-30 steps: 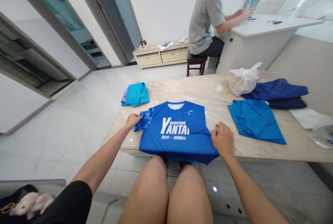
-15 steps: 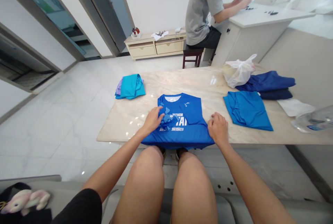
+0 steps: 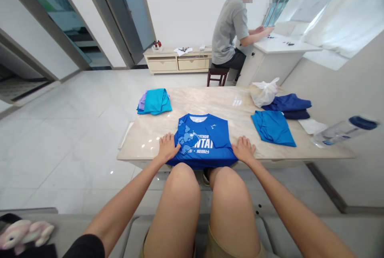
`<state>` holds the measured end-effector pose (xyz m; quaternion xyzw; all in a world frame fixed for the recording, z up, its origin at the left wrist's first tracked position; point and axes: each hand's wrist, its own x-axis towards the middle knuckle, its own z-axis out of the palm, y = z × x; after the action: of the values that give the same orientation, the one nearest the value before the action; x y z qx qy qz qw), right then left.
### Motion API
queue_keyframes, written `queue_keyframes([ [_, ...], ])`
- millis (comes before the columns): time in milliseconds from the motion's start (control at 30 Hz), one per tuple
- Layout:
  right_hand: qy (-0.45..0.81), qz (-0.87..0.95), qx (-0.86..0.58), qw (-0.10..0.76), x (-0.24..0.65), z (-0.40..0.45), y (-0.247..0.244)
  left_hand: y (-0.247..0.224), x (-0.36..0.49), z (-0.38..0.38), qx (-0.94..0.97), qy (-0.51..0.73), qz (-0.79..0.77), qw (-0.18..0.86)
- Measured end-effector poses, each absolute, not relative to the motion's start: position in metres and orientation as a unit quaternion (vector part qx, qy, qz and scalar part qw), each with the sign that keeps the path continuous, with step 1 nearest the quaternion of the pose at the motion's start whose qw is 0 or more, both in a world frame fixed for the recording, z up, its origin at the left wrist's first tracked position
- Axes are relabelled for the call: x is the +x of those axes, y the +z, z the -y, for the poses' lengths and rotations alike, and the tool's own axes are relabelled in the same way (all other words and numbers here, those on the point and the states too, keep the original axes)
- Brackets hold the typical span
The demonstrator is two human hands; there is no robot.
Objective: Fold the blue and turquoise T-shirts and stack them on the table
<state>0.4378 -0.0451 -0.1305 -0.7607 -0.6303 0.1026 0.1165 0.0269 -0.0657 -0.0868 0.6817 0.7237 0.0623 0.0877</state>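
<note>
1. Blue "Yantai" marathon T-shirt (image 3: pixel 204 148) lies flat on marble-top bench (image 3: pixel 210 102), at near edge, patterned sleeve folded across front.
2. Left hand (image 3: pixel 168 148): spread flat, on shirt's left edge, no pinch.
3. Right hand (image 3: pixel 243 150): spread, at right edge, no pinch.
4. Shirt looks light, soft, slippery, floppy; best held at hem corners.

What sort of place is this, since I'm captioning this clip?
Probably a living room in a home: the person sits on a grey sofa with a plush toy nearby, a low cream drawer cabinet stands against the wall, and a marble-topped table stands on the white tiled floor.
</note>
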Motion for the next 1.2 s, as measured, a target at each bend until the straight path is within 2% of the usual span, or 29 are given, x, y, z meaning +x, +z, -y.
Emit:
queue_keyframes([
  [233, 0.101, 0.624, -0.765, 0.123, 0.442, 0.016, -0.096, -0.07, 0.031, -0.012, 0.632, 0.071, -0.76, 0.134],
  [567, 0.116, 0.651, -0.73, 0.174, 0.438, -0.095, -0.138, -0.094, 0.015, -0.098, 0.668, 0.057, -0.713, 0.204],
  [700, 0.173, 0.669, -0.69, 0.214, 0.44, -0.137, -0.139, -0.105, 0.006, -0.134, 0.698, 0.084, -0.689, 0.178],
  [833, 0.141, 0.662, -0.682, 0.277, 0.425, -0.2, -0.107, -0.087, 0.014, -0.195, 0.691, 0.161, -0.696, 0.114],
  [967, 0.033, 0.659, -0.66, 0.36, 0.41, -0.254, -0.029, -0.016, 0.026, -0.246, 0.658, 0.277, -0.699, 0.049],
  [1100, -0.036, 0.681, -0.549, 0.482, 0.41, -0.227, 0.028, 0.04, 0.026, -0.216, 0.663, 0.438, -0.607, -0.013],
  [1200, -0.054, 0.685, -0.49, 0.537, 0.425, -0.148, 0.012, 0.022, 0.016, -0.134, 0.642, 0.511, -0.571, -0.015],
])
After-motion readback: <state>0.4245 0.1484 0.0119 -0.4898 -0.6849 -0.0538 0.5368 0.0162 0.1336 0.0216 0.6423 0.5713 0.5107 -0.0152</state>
